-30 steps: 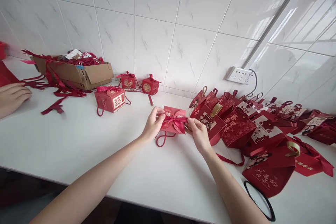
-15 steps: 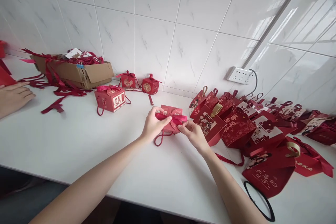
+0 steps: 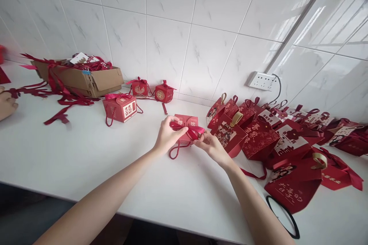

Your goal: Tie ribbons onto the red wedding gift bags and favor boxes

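A red gift box (image 3: 186, 118) with gold lettering sits on the white bench (image 3: 115, 164), between the person's two hands. A dark red satin bow (image 3: 193, 134) lies across its top, and a twisted red cord handle (image 3: 173, 156) loops onto the bench at its near side.

The left hand (image 3: 167, 134) is at the left of the gift box, its fingers closed on the bow, with the thumb laid along the ribbon near the knot. The right hand (image 3: 213, 148) is at the right of the gift box; its thumb and forefinger are narrow, close to the bow's right end, but I cannot tell whether they pinch the ribbon.

To the left of the gift box stands a double-happiness box (image 3: 119, 108) topped with a ribbon. Beyond the gift box, to the left, are a small box with a round gold emblem (image 3: 140, 89) and a similar cube box (image 3: 164, 93). Farther left of it is an open cardboard box (image 3: 107, 82) heaped with ribbons, and well apart on that side, a co-worker's hand (image 3: 6, 106) shows partly.

To the right of the gift box, red gift bags (image 3: 261, 140) stand crowded together, with a black ring (image 3: 283, 217) nearer the person.
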Motion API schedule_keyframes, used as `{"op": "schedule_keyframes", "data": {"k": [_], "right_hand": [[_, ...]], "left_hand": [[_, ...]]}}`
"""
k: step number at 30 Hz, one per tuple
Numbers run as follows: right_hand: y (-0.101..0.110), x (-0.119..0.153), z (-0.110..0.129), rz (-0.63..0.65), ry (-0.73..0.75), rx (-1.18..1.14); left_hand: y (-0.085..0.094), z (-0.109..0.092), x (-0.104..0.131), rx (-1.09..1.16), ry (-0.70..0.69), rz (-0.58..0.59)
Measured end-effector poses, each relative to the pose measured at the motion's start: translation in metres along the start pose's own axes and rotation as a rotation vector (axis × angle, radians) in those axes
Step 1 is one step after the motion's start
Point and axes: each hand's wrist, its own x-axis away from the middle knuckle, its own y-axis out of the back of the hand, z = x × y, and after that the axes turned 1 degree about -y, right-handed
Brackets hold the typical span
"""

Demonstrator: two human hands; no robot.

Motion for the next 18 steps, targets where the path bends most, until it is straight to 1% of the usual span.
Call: {"op": "schedule_keyframes", "data": {"k": [4,7,11,13,15,18], "right_hand": [[-0.0001,-0.0003,-0.0006,0.031,0.009,-0.030],[-0.0006,-0.0006,-0.0017,0.046,0.032,-0.036],[-0.0024,-0.0011,-0.0039,0.104,0.017,-0.135],[-0.0034,-0.0012,-0.0047,0.122,0.013,-0.151],[-0.0040,-0.0012,-0.0050,0.129,0.023,-0.146],[-0.0034,-0.0009,-0.0053,0.125,0.022,-0.108]], "left_hand": [[0.0000,-0.0029,0.0010,-0.006,-0.021,0.010],[-0.0001,-0.0038,0.0023,-0.038,-0.068,-0.016],[-0.0011,-0.0031,0.0042,-0.098,-0.104,-0.045],[-0.0017,-0.0028,0.0046,-0.102,-0.088,-0.061],[-0.0025,-0.0025,0.0046,-0.074,-0.043,-0.072],[-0.0041,-0.0012,0.0041,0.040,0.043,-0.055]]}}
